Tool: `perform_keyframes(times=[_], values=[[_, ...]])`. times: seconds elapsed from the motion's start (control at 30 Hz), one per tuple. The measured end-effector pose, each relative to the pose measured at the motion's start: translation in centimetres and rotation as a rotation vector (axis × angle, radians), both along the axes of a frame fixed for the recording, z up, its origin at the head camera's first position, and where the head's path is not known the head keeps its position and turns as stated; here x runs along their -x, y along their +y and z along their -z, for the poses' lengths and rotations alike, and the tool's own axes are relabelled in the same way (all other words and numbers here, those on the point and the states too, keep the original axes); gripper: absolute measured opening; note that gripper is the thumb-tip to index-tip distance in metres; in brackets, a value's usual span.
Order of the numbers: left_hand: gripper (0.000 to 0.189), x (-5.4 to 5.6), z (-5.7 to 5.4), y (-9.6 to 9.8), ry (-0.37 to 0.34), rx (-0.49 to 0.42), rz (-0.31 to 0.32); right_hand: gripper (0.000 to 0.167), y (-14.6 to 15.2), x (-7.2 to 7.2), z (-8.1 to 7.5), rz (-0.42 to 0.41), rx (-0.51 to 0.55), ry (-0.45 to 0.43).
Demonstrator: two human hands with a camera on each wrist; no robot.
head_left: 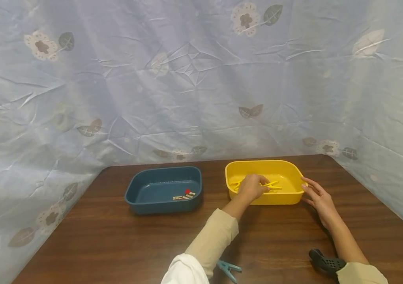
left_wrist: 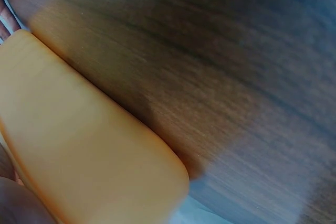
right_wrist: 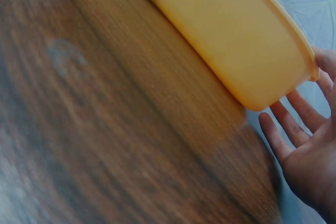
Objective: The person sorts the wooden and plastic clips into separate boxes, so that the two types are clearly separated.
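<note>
My left hand (head_left: 252,187) reaches over the near rim of a yellow basin (head_left: 265,199), its fingers down among several yellow clothespins (head_left: 274,188). Whether it pinches one is hidden by the hand itself. At the basin's right corner my right hand (head_left: 320,201) holds the rim; in the right wrist view that hand (right_wrist: 307,150) has some fingers along the outside wall and one over the rim. Only the basin's outer wall (left_wrist: 89,140) and a blurred bit of the left hand (left_wrist: 21,200) appear in the left wrist view.
A dark blue basin (head_left: 165,208) stands left of the yellow one, with several small wooden clothespins (head_left: 186,196) and a red piece (head_left: 187,191) inside. On the near table lie a blue-green clothespin (head_left: 228,269) and a black perforated object (head_left: 323,263). A patterned curtain (head_left: 194,79) hangs behind.
</note>
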State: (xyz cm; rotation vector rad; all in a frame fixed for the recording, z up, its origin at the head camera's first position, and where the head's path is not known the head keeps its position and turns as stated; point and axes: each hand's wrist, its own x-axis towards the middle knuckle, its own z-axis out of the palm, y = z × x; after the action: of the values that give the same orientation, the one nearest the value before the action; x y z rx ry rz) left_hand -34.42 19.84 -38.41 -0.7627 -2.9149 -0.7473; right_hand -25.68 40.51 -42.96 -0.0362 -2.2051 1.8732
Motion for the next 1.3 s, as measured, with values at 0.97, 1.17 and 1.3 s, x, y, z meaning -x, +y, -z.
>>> perform_keyframes(times=[0.97,1.17,1.3], values=[[0.029,-0.4,-0.1,-0.6,0.02,-0.179,0.06,0.056,-0.1,0.0,0.2,0.012,-0.032,-0.005],[0.024,-1.0,-1.4,-2.2,0.025,-0.383,0.201,0.056,0.0,-0.1,0.3,0.011,-0.039,-0.006],[0.025,-2.2,-2.6,-3.9,-0.004,-0.481,0.314,0.056,0.2,0.0,0.2,0.015,-0.043,0.002]])
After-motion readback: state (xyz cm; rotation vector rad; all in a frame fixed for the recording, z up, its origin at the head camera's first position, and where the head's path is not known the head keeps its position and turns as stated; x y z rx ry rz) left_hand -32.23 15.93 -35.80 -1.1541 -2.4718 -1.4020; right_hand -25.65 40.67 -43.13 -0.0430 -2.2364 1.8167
